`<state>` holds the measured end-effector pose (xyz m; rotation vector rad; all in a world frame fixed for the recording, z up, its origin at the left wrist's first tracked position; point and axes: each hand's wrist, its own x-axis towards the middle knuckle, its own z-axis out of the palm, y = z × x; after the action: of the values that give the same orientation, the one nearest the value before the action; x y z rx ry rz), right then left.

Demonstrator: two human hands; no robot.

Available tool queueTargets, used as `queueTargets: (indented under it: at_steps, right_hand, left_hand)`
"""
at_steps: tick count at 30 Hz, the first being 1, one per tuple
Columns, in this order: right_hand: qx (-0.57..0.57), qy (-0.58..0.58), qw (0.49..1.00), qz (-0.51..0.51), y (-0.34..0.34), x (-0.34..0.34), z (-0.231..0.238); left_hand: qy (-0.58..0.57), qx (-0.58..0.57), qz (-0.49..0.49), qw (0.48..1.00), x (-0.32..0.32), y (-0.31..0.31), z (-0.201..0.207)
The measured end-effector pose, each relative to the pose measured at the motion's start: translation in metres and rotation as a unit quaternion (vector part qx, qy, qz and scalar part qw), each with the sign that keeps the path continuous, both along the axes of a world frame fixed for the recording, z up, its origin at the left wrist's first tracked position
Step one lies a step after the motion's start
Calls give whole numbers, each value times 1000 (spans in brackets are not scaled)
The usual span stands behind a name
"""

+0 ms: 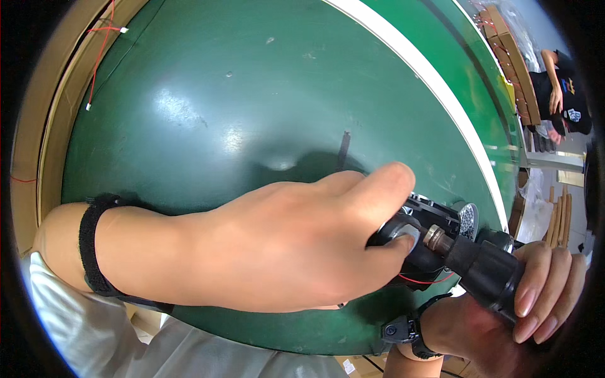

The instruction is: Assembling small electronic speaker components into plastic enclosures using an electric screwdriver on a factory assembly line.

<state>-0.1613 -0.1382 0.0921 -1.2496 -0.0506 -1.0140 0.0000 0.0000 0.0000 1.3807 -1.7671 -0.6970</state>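
Over right side of green bench [189, 157], your left hand [302, 236] grips black device [435, 212], your right hand [545, 293] wraps round black screwdriver [485, 269], nose right by device, can't tell if touching.

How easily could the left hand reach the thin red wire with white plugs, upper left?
Probably not easily: the left hand is occupied at a compact black device; nothing visible covers the wire.

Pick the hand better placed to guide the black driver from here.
Probably the right hand: its fingers wrap the black driver, whose metal-collared end points toward the black device. The left hand seems less free, being occupied at that device.
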Motion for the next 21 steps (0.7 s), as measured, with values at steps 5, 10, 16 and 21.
queueTargets:
  at_steps: [5, 10, 16, 21]
  right_hand:
    - [-151, 86, 962, 211, -25, -8, -3]
    - [-133, 19, 971, 200, -18, -1, -22]
    - [-193, 73, 937, 280, -24, -4, 0]
    - [-256, 127, 946, 154, 0, 1, 12]
  left_hand:
    - [37, -23, 42, 998, -3, -1, -5]
    - [21, -49, 64, 997, -4, 3, -7]
    - [-12, -42, 47, 998, -7, 8, 7]
    - [-61, -81, 23, 995, 3, 3, 1]
